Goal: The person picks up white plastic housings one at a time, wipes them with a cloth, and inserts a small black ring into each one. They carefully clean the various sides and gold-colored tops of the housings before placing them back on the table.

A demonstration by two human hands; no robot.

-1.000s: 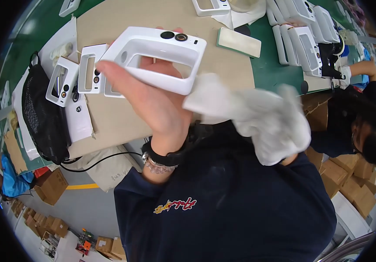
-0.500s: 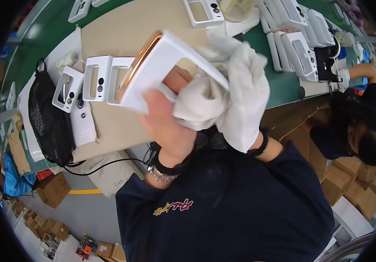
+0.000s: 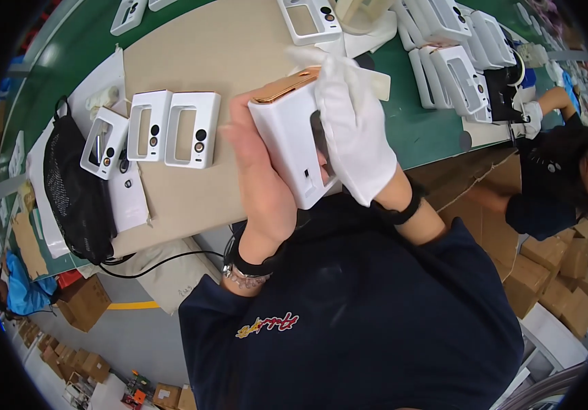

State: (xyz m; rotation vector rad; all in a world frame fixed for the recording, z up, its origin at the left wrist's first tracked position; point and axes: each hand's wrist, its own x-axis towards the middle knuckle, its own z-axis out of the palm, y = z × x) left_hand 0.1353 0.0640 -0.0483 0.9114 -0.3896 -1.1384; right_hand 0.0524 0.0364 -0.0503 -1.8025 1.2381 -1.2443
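Observation:
My left hand (image 3: 256,174), bare with a dark wristband, grips a white plastic housing (image 3: 288,147) with a shiny copper-coloured top edge, held on its side above the bench. My right hand (image 3: 353,126), in a white cloth glove, lies over the housing's right face with its fingers pressed against it. On the tan mat (image 3: 219,48) to the left lie three similar white housings with rectangular windows and round lenses (image 3: 191,130).
A black mesh bag (image 3: 75,188) sits at the bench's left end, with a black cable below it. Several more white housings (image 3: 455,65) stand in rows at the upper right. A person in dark clothes (image 3: 554,178) works at the right. Cardboard boxes (image 3: 547,273) stand on the floor.
The housing has been turned from face-up to edge-on. My gloved right hand has come from the right onto its side face, and both hands have moved slightly right.

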